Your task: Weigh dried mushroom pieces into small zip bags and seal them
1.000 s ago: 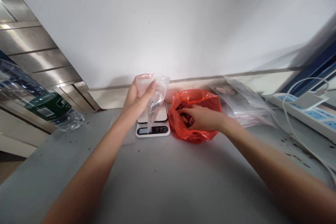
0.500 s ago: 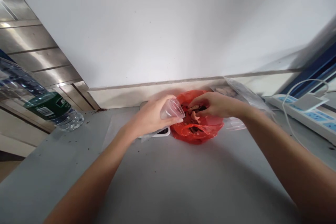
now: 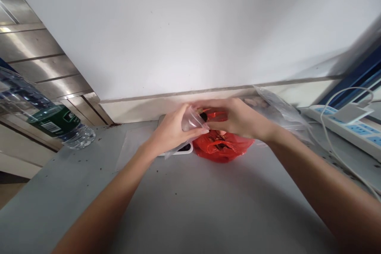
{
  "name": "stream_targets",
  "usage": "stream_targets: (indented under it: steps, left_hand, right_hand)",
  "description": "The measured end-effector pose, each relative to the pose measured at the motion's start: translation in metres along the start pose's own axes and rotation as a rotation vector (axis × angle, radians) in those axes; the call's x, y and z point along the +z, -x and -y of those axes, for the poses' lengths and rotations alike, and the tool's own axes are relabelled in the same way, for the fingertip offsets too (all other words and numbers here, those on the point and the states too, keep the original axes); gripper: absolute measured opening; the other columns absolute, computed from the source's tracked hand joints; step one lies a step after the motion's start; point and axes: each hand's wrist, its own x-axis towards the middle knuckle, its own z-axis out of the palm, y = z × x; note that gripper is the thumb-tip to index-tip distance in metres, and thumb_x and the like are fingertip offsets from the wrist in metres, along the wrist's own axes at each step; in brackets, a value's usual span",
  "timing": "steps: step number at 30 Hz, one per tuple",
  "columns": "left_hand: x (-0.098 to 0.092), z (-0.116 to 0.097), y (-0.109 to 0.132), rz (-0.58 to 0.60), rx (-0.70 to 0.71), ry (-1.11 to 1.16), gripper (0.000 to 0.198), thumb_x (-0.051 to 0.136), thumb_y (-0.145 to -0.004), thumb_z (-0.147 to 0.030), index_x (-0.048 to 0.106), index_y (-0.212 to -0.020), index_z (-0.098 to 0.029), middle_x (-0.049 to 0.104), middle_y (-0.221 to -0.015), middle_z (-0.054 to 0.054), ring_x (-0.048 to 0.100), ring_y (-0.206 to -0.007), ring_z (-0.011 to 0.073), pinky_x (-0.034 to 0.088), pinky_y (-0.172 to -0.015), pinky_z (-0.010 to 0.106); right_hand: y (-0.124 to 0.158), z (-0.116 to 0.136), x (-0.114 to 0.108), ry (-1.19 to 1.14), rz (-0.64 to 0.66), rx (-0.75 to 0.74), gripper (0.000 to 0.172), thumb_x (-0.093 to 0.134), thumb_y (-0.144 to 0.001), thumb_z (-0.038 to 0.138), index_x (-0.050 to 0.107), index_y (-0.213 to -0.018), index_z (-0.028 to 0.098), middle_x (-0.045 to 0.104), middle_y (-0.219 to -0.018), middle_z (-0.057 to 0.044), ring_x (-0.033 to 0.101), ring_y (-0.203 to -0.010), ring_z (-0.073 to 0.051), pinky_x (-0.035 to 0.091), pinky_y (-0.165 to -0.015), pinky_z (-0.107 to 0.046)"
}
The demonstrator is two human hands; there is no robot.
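Moved since the earlier frame: right hand (image 3: 239, 117), shifted left from over the red bag's contents to the mouth of the clear zip-lock bag. Left hand (image 3: 169, 129): clamped on that clear zip-lock bag (image 3: 189, 121), mouth tilted toward the right hand. Right hand: fingers curved, dark brown piece (image 3: 203, 116) between fingertips; whether gripped, cannot tell. Just beneath the right hand: red plastic bag (image 3: 223, 152), open, brown pieces inside. Under the left hand: white digital scale (image 3: 187, 149), mostly hidden. Left of the grip: flat clear bag (image 3: 131, 149); farther, green-labelled water bottle (image 3: 55, 121). Right of the grip: filled clear bags (image 3: 279, 117); farther, power strip (image 3: 360, 133).
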Motion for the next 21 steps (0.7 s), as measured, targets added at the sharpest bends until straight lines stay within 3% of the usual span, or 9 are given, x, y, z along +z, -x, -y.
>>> stream_targets:
  steps: [4, 8, 11, 13, 15, 17, 21]
  left_hand:
    - [-0.003, 0.003, -0.002, -0.067, -0.011, 0.073, 0.057, 0.074, -0.087, -0.053, 0.058, -0.133, -0.024, 0.069, -0.135, 0.007, 0.064, -0.124, 0.0290, 0.052, -0.103, 0.040]
    - [-0.007, 0.007, -0.003, -0.087, -0.014, 0.109, 0.052, 0.069, -0.089, -0.057, 0.061, -0.129, -0.024, 0.072, -0.126, 0.007, 0.067, -0.117, 0.0289, 0.055, -0.099, 0.041]
    - [-0.013, 0.010, -0.001, 0.000, -0.013, 0.116, 0.082, 0.078, -0.079, -0.060, 0.047, -0.147, -0.028, 0.064, -0.140, 0.009, 0.065, -0.121, 0.0318, 0.055, -0.101, 0.044]
    - [-0.021, 0.013, 0.000, 0.099, 0.021, 0.049, 0.112, 0.088, -0.069, -0.052, 0.027, -0.160, -0.033, 0.050, -0.157, 0.008, 0.055, -0.137, 0.0338, 0.049, -0.110, 0.045]
    - [-0.032, 0.016, 0.000, 0.181, 0.031, -0.054, 0.122, 0.089, -0.069, -0.042, 0.014, -0.165, -0.037, 0.036, -0.168, 0.006, 0.043, -0.149, 0.0328, 0.042, -0.118, 0.042]
    - [-0.042, 0.022, -0.001, 0.219, -0.007, -0.179, 0.104, 0.080, -0.077, -0.036, 0.023, -0.164, -0.034, 0.037, -0.168, 0.005, 0.042, -0.150, 0.0321, 0.041, -0.118, 0.042]
    - [-0.054, 0.041, -0.004, 0.237, -0.073, -0.429, 0.061, 0.065, -0.084, -0.028, 0.057, -0.144, -0.020, 0.057, -0.153, 0.012, 0.054, -0.138, 0.0348, 0.045, -0.114, 0.046]
  right_hand:
    - [0.002, -0.003, -0.003, -0.145, -0.056, -0.020, 0.043, 0.063, -0.087, 0.033, 0.072, -0.127, 0.021, 0.077, -0.122, -0.009, 0.074, -0.104, -0.026, 0.061, -0.095, -0.045]
    - [0.003, -0.004, -0.004, 0.044, 0.012, -0.133, 0.029, 0.063, -0.083, 0.020, 0.079, -0.107, 0.024, 0.080, -0.108, -0.005, 0.074, -0.100, -0.025, 0.061, -0.091, -0.041]
    - [0.001, -0.007, 0.004, 0.201, -0.019, -0.258, 0.018, 0.064, -0.085, 0.017, 0.081, -0.089, 0.022, 0.080, -0.094, -0.006, 0.073, -0.084, -0.022, 0.059, -0.076, -0.035]
    - [0.000, -0.010, 0.011, 0.246, -0.089, -0.296, 0.020, 0.061, -0.090, 0.018, 0.080, -0.083, 0.020, 0.079, -0.085, -0.007, 0.070, -0.072, -0.020, 0.057, -0.068, -0.033]
    - [-0.001, -0.010, 0.016, 0.252, -0.125, -0.312, 0.021, 0.061, -0.091, 0.017, 0.081, -0.084, 0.020, 0.079, -0.085, -0.007, 0.070, -0.072, -0.019, 0.056, -0.068, -0.032]
    - [0.000, -0.009, 0.021, 0.228, -0.079, -0.310, 0.021, 0.061, -0.091, 0.016, 0.081, -0.090, 0.020, 0.081, -0.089, -0.007, 0.072, -0.076, -0.020, 0.057, -0.071, -0.032]
    - [0.002, -0.002, 0.027, 0.119, 0.133, -0.264, 0.026, 0.061, -0.091, 0.019, 0.080, -0.108, 0.020, 0.082, -0.106, -0.007, 0.075, -0.090, -0.022, 0.058, -0.080, -0.034]
